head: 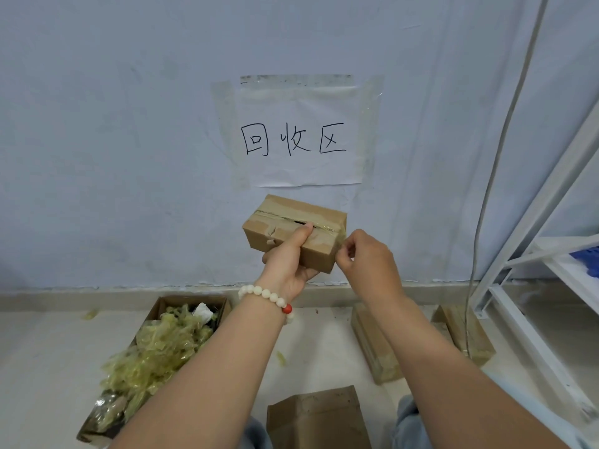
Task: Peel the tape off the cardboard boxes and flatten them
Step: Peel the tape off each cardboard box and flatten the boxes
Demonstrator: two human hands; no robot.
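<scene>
A small brown cardboard box (319, 251) is held up in front of the wall. My left hand (288, 257) grips it from below, with the thumb pressed on the taped top seam. Clear tape (327, 225) runs along that seam, partly torn, with a dark slit showing. My right hand (366, 257) is at the box's right end, its fingers pinching the tape's loose end at the corner. A bead bracelet sits on my left wrist.
An open box (155, 314) full of crumpled yellowish tape lies on the floor at left. Two taped boxes (372, 345) (466, 335) lie at right, and a flattened cardboard piece (317, 416) by my knees. A white metal rack (531, 286) and a cable stand at right. A paper sign hangs on the wall.
</scene>
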